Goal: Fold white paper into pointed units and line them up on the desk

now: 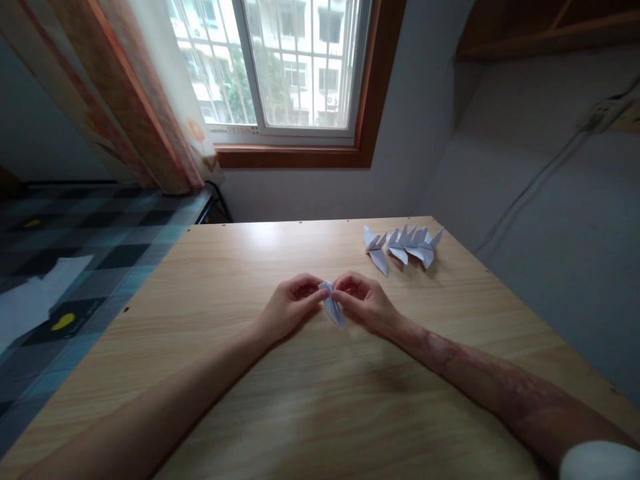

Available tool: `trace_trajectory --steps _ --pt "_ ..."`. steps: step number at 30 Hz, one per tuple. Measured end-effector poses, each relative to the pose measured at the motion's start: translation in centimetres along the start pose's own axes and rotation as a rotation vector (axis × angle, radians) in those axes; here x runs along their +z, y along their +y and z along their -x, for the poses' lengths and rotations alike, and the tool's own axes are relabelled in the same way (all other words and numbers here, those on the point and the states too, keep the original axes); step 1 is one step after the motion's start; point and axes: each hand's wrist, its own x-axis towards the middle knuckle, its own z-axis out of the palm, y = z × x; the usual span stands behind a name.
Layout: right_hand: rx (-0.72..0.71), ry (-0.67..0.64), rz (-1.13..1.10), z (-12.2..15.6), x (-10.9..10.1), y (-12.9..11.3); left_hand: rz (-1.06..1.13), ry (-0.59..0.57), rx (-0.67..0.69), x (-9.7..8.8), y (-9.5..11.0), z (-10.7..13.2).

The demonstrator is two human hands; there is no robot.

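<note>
A small folded piece of white paper [334, 312] is held between my two hands above the middle of the wooden table [240, 400]. My left hand [299, 297] pinches its upper left edge between thumb and fingers. From the other side, my right hand [364, 300] pinches the paper near its top. The paper's lower end points down and slightly right, with several layered folds showing. Beyond my right hand, several folded white paper cranes [419, 245] stand in a row, one [376, 249] at the row's left end.
Left of the table lies a checked bed cover [100, 220] with white paper sheets [40, 293] on it. A window [300, 67] and a curtain [145, 100] are behind. A cable [537, 177] runs down the right wall. A blurred white object [600, 461] sits at the lower right.
</note>
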Motion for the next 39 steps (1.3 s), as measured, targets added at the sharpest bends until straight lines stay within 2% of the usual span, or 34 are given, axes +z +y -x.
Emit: trace_trajectory --steps 8,20,24,29,33,39 --pt "-0.055 -0.014 0.030 0.03 -0.35 0.47 0.061 -0.117 -0.056 0.19 0.50 0.45" --pt "-0.131 -0.046 0.046 -0.03 -0.24 0.38 0.045 -0.128 -0.040 0.18 0.45 0.52" --pt "-0.091 -0.058 0.043 0.10 -0.16 0.34 0.028 -0.115 -0.036 0.23 0.52 0.52" --pt "0.033 -0.076 0.001 0.25 -0.18 0.52 0.006 -0.046 -0.054 0.08 0.07 0.37" --pt "0.026 -0.019 -0.070 0.16 -0.25 0.87 0.033 -0.039 -0.087 0.12 -0.27 0.33" --pt "0.018 -0.019 -0.123 -0.02 -0.05 0.96 0.013 -0.066 -0.082 0.20 0.16 0.42"
